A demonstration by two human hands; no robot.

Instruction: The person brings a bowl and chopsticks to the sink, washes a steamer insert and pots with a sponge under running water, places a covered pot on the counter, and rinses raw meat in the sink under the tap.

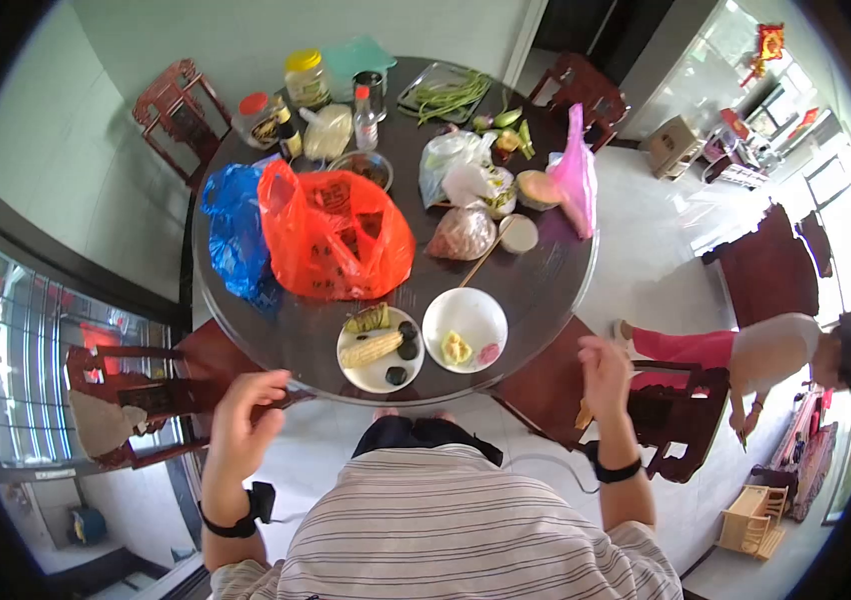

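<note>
My left hand (242,425) is raised at the near left of the round table, its fingers stretched out and holding nothing. On the near right, my right hand (606,378) is also raised, fingers apart, just off the table edge. Between them, at the front of the table, a white plate (371,379) holds an ear of corn (373,350), a leaf-wrapped bundle (368,318) and several dark round pieces (408,341). Beside it, a white bowl (449,308) contains a yellow lump (456,348) and a small pink piece (489,353). Neither hand touches them.
On the dark table (516,290) are a red plastic bag (341,235), a blue bag (234,230), a pink bag (574,175), jars, bottles and a tray of green vegetables (446,95). Wooden chairs surround it. Another person (776,360) stands bent over at right.
</note>
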